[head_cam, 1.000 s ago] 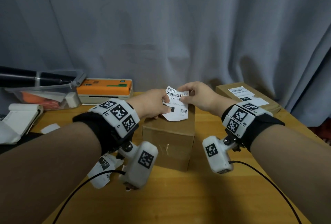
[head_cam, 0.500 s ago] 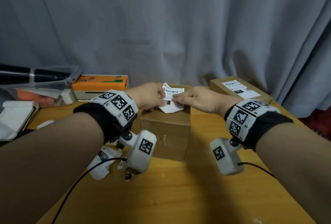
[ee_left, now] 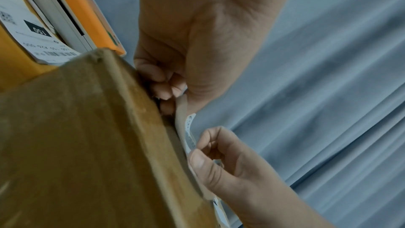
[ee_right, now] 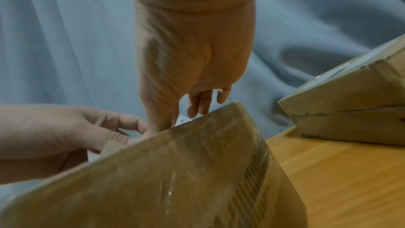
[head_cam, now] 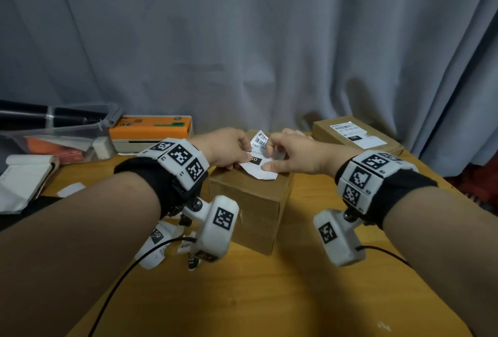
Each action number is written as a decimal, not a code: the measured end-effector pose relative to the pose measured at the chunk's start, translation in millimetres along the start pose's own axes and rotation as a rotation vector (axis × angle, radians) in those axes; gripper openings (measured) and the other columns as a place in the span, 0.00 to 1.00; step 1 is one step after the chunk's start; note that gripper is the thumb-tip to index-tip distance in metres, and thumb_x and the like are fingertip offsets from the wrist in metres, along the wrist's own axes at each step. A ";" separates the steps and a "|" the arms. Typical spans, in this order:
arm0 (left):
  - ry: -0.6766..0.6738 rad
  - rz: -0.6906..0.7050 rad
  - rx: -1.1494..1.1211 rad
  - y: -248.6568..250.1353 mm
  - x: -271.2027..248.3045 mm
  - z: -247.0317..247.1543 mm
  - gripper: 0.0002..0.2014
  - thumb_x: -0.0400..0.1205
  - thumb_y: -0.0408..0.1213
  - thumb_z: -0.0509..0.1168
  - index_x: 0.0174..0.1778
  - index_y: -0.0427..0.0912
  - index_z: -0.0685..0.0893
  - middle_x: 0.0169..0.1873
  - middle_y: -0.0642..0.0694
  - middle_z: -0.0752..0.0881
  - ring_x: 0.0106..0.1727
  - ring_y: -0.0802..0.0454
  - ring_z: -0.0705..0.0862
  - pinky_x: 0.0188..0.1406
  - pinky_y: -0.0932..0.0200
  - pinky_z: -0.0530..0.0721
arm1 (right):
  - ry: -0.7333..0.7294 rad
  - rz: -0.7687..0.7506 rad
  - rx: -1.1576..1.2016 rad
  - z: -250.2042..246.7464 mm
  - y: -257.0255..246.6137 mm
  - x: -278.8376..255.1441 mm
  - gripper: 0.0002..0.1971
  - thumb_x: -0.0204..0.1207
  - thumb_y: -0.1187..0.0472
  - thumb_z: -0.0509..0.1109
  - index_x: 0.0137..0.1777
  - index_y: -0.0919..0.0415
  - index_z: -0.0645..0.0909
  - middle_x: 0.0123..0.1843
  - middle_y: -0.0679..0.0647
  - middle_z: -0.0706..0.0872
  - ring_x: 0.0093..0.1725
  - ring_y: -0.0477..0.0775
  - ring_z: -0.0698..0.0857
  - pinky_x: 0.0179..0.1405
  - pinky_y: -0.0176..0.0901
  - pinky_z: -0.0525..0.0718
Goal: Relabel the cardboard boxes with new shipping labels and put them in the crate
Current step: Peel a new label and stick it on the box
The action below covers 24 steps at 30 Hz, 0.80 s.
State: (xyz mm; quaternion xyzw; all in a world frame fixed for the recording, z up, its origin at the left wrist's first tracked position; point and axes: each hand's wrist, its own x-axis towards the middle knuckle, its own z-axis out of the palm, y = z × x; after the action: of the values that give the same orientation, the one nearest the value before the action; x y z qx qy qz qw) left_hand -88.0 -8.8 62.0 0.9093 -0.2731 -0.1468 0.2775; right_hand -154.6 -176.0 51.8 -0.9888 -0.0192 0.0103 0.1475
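Label [head_cam: 260, 161] lowered onto box [head_cam: 249, 202]; both hands pinching.

A grey-blue curtain [head_cam: 242, 40] hangs behind the wooden bench [head_cam: 269, 296]. At the far left stands an orange-topped label printer [head_cam: 151, 132], beside a clear plastic bin [head_cam: 54, 137]. A white paper pad [head_cam: 24, 177] lies at the left edge.

Wooden table [head_cam: 296, 296]; two cardboard boxes [head_cam: 248, 202]; orange printer [head_cam: 151, 132]
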 end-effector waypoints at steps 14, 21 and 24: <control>0.047 -0.022 0.199 -2.4 -23.6 -4.9 0.17 0.80 0.43 0.68 0.63 0.44 0.79 0.50 0.47 0.81 0.47 0.52 0.79 0.44 0.60 0.78 | 0.042 -0.068 0.010 6.4 -14.8 -24.6 0.22 0.73 0.43 0.71 0.64 0.53 0.82 0.63 0.52 0.78 0.64 0.53 0.78 0.68 0.48 0.75; -0.052 -0.227 -0.035 -17.8 -47.2 1.9 0.18 0.84 0.51 0.60 0.64 0.45 0.72 0.46 0.45 0.82 0.40 0.47 0.85 0.44 0.53 0.87 | -0.091 0.011 0.121 17.2 -18.1 -35.1 0.28 0.80 0.44 0.62 0.80 0.45 0.64 0.84 0.44 0.56 0.83 0.49 0.55 0.79 0.39 0.50; -0.047 -0.258 -0.147 -22.1 -47.2 7.0 0.19 0.84 0.51 0.58 0.60 0.38 0.76 0.43 0.42 0.84 0.35 0.47 0.85 0.46 0.55 0.86 | -0.148 -0.016 0.025 16.6 -24.2 -36.2 0.27 0.83 0.45 0.56 0.81 0.43 0.57 0.85 0.45 0.50 0.84 0.51 0.50 0.80 0.41 0.45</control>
State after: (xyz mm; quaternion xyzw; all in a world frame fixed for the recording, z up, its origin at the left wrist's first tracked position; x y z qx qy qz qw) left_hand -120.0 30.9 48.9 0.9103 -0.1491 -0.2222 0.3157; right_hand -192.1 -149.5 43.6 -0.9832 -0.0379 0.0825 0.1581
